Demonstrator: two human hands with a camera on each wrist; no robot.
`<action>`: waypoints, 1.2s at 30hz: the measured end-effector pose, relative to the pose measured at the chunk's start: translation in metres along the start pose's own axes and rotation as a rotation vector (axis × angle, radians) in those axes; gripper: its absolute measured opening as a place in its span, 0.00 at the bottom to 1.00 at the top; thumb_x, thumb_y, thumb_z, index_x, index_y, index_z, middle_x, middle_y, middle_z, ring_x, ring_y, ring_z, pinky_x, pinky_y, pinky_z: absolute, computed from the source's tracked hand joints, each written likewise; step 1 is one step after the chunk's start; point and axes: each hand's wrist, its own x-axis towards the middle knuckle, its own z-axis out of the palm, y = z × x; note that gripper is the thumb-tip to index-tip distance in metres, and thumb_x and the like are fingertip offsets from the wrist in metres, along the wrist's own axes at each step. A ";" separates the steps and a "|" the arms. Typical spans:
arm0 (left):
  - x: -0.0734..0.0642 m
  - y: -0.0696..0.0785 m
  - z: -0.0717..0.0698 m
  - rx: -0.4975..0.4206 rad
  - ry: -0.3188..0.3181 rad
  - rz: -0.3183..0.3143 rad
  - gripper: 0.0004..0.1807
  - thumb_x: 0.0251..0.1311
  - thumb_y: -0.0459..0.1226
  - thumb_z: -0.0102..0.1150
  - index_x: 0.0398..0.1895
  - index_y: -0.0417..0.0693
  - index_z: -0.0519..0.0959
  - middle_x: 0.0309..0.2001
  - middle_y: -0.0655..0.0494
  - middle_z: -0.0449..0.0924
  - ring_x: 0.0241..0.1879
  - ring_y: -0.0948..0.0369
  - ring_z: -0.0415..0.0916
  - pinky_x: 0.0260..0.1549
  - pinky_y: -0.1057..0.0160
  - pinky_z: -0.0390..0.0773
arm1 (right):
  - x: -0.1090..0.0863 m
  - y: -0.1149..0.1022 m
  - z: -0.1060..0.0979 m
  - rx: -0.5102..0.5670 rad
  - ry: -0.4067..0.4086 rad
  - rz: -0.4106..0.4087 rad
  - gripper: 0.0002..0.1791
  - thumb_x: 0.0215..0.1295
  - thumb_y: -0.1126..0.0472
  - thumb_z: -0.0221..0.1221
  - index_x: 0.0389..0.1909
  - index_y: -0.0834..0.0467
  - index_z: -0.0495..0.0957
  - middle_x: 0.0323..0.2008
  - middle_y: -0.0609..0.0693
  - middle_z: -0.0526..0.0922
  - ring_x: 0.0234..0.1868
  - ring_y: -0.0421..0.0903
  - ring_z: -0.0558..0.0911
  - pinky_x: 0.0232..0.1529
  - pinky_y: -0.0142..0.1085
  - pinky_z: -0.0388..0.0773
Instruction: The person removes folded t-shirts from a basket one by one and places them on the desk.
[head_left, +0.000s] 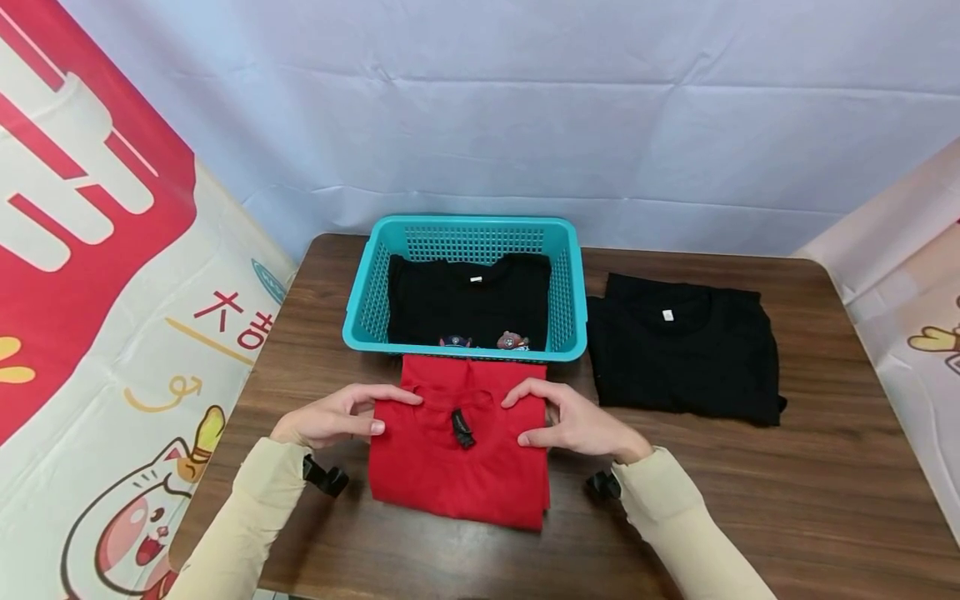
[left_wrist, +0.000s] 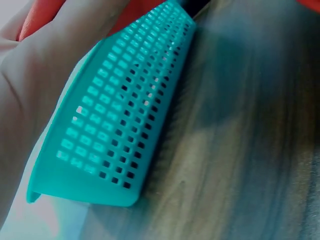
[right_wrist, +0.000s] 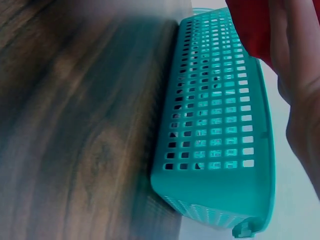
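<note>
A folded red T-shirt [head_left: 457, 479], with a black neck label, is gripped at both sides in front of the turquoise basket [head_left: 356, 312]. My left hand [head_left: 337, 414] holds its left edge, index finger and thumb over the top. At the opposite edge, my right hand [head_left: 577, 419] holds it in the same way. Other fingers are hidden under the cloth. In the right wrist view, red cloth [right_wrist: 252, 27] hangs level with the basket's upper part. Inside the basket lies a folded black T-shirt [head_left: 472, 304] with cartoon prints along its near side.
Another folded black T-shirt [head_left: 682, 358] lies right of the basket on the brown wooden table [head_left: 810, 467]. Behind the table hangs a pale cloth backdrop [head_left: 525, 125]; a printed cloth [head_left: 142, 333] hangs at the left. Each wrist wears a small black device.
</note>
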 end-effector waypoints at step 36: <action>0.002 -0.034 -0.022 -0.128 0.087 -0.085 0.26 0.70 0.29 0.45 0.71 0.40 0.60 0.57 0.47 0.77 0.54 0.55 0.79 0.51 0.50 0.79 | 0.016 0.035 0.015 -0.030 0.053 0.162 0.25 0.60 0.66 0.63 0.58 0.54 0.69 0.48 0.54 0.77 0.34 0.47 0.81 0.39 0.36 0.80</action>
